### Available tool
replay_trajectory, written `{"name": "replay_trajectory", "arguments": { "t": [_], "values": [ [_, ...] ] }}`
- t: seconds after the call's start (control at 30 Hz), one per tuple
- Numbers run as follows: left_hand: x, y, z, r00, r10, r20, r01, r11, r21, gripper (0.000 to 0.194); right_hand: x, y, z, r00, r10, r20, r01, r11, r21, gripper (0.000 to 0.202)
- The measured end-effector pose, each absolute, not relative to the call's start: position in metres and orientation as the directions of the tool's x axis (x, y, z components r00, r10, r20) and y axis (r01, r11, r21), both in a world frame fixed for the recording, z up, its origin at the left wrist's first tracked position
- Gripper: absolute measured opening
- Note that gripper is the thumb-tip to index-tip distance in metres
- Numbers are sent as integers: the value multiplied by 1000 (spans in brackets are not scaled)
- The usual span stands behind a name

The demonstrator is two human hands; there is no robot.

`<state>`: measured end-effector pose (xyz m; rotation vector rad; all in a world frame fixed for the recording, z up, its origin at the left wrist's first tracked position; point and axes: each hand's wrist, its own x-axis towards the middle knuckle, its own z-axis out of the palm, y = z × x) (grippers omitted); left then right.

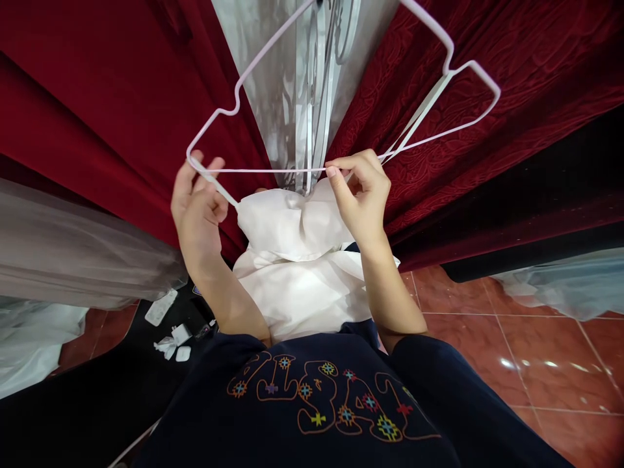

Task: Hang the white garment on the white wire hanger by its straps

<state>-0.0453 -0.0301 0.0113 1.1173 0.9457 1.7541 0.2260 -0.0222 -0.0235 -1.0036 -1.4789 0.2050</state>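
Note:
A pale pink clothes hanger (pixel 266 170) is held up in front of me, its top cut off by the frame. My right hand (pixel 363 188) pinches its lower bar near the middle between thumb and fingertips. At the hanger's left corner is my left hand (pixel 197 208), fingers apart, touching the corner beside a thin white strap (pixel 221 188). This strap runs from that corner down to a white garment (pixel 302 279) bunched below the bar. Another white strap (pixel 422 114) hangs from the notch on the hanger's right side and passes behind my right hand.
Dark red drapes (pixel 121 84) flank sheer whitish fabric (pixel 266 78) ahead. A black surface (pixel 97 403) at lower left carries a white charger (pixel 181 334) and other small items. Red floor tiles (pixel 550 351) lie at right, with pale tulle (pixel 570 286) near them.

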Motion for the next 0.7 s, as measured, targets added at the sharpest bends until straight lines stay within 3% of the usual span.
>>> {"name": "replay_trajectory", "arguments": {
  "t": [0.13,0.37,0.57,0.7],
  "values": [
    [-23,-24,7,-81,961,266,-213,-277,937,38,220,-27,-22,163,722,673,448,553,-702,27],
    [10,-27,8,-142,949,282,-215,-308,927,36,208,-35,-18,209,713,670,414,556,-721,27],
    [2,-28,10,-78,907,414,-261,-420,869,40,225,-27,-32,597,506,623,300,579,-758,36],
    [-1,-30,11,-65,900,430,-211,-434,876,41,258,-25,-45,533,618,577,247,539,-805,46]
  ]
}}
